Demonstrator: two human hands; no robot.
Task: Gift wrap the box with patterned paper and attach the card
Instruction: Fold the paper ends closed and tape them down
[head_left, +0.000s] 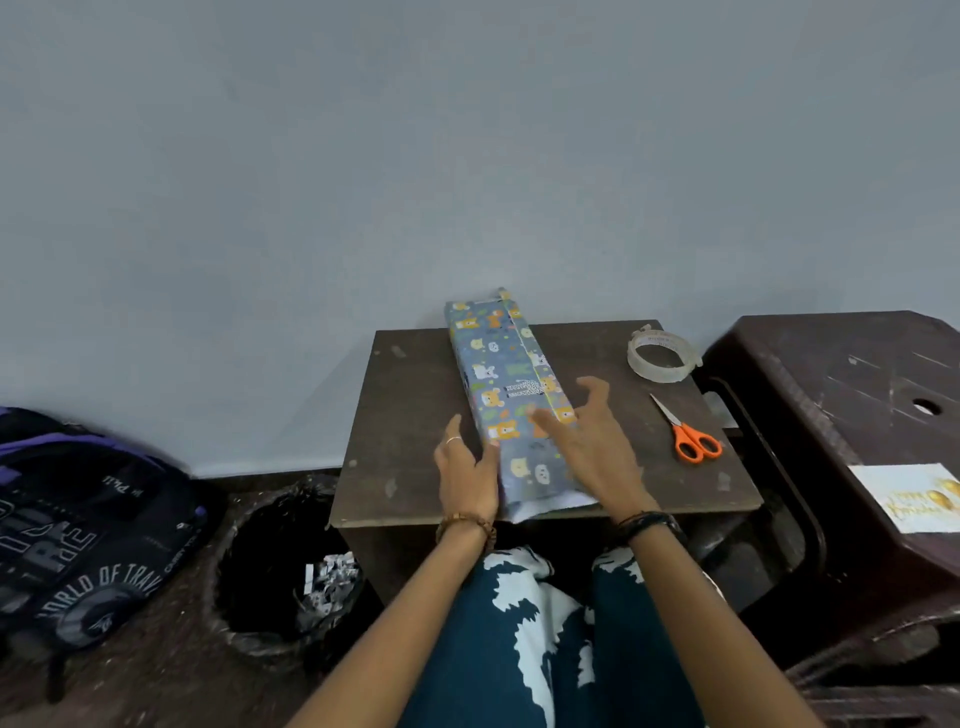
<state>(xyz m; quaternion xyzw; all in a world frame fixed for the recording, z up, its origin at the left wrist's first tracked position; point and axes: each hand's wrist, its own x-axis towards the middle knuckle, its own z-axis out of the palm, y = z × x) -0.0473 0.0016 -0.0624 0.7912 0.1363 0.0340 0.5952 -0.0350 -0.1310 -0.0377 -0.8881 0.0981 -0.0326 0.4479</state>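
Knees in dark teal and white patterned fabric (540, 639) at 6 o'clock, tucked under the near edge of the small dark table (410, 426). Both forearms reach up from 6 toward center.

Left hand (467, 467) lies flat against the left side of the box (506, 384) near its near end, fingers straight and together, thumb on the paper; ring on one finger, bead bracelet at wrist. Right hand (587, 441) hovers over the box's near right part, fingers spread and slightly curled, gripping nothing; contact with the paper can't be confirmed. Dark band on that wrist.

Box is long and narrow, wrapped in blue animal-print paper, running from the table's near edge at 6 to past the far edge at 12, tilted slightly left. Seam runs along the top. Near end unfinished: loose paper with white underside overhangs the near table edge. Far end paper sticks up past the table edge against the wall (467, 156).

Bare tabletop left of box at 9 o'clock. Right side, 3 o'clock: orange-handled scissors (688, 434), blades pointing far-left. Tape roll (660, 356) at 1 o'clock near the far right corner.

Card (909, 499) lies on a dark plastic stool (831, 374) at 3 o'clock, well apart from the box. Floor at 8 o'clock: bin with black liner (280, 566); backpack (78, 525) at 9.
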